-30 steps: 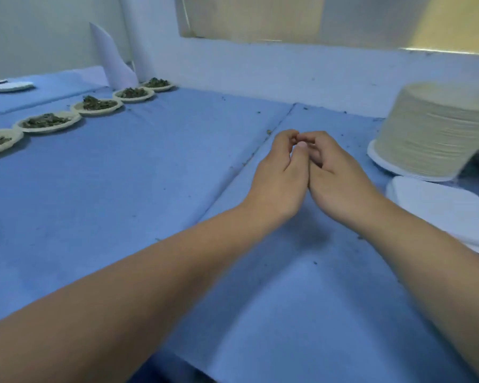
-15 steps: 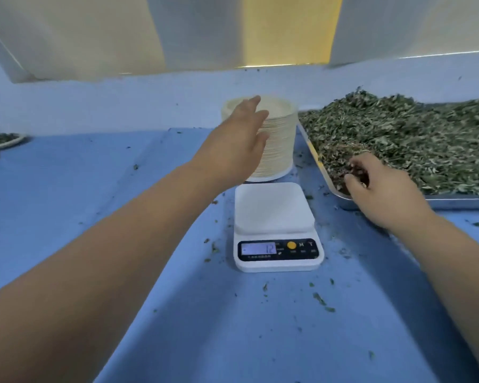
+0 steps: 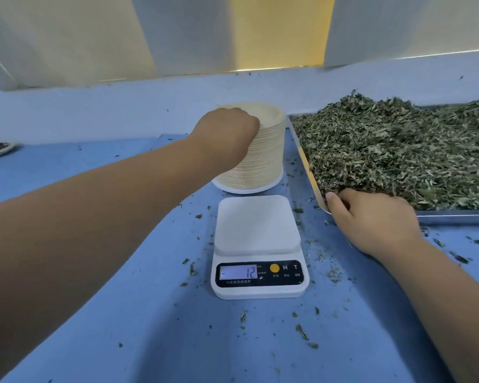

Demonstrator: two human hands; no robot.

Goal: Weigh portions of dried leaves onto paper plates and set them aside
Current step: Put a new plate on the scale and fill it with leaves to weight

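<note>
While crumbs [image 3: 302,331] littered the cloth [image 3: 122,327] round the white scale [image 3: 257,244] — display 12 — the left hand [image 3: 227,131] curled over the top rim of the stack [image 3: 263,161] behind it; the right hand [image 3: 371,219] dug curled fingers into shredded grey-green leaves [image 3: 398,150] heaped in the tray [image 3: 454,217] at right.

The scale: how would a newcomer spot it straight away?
Start at the big metal tray heaped with dried leaves on the blue table. Just left of its near corner, in front of the tall stack of paper plates, sits the scale. It is the only white, square-topped thing with a lit number display.
</note>
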